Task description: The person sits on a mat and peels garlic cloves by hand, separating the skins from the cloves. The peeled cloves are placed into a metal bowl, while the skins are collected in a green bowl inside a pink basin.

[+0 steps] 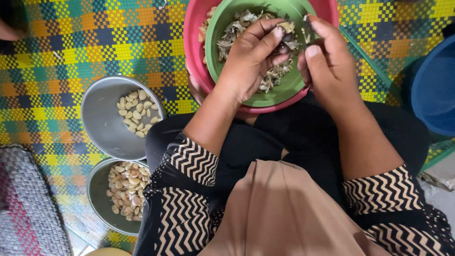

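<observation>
Green plastic, round and shallow, the bowl (289, 85) sits nested inside a larger pink plastic basin (189, 42) directly under both hands, and it is heaped with dry, papery grey-brown husks (237, 28). The left hand (249, 59) is curled over that heap, thumb and fingertips pinched on a small dark seed or pod (286, 39) with a pale scrap of shell clinging to it. The right hand (327, 61) closes in from the other side, thumb and forefinger gripping a thin dark sliver (308, 23) right against the same piece; whether this is a blade or a strip of husk I cannot tell.

Down and to the outside of the left forearm stand two round grey metal bowls. The upper metal bowl (102, 123) holds a sparse scatter of pale peeled kernels (135, 114), and the lower metal bowl (97, 194), partly hidden by the zigzag-patterned sleeve (189, 163), holds a fuller pile. Everything rests on a woven yellow, green and orange checked mat (71, 47).

The risk, as I judge it, lies in the tight pinch: the small piece could slip and drop among the husks, where it would be hard to spot, or the sliver could nick the left thumb.
</observation>
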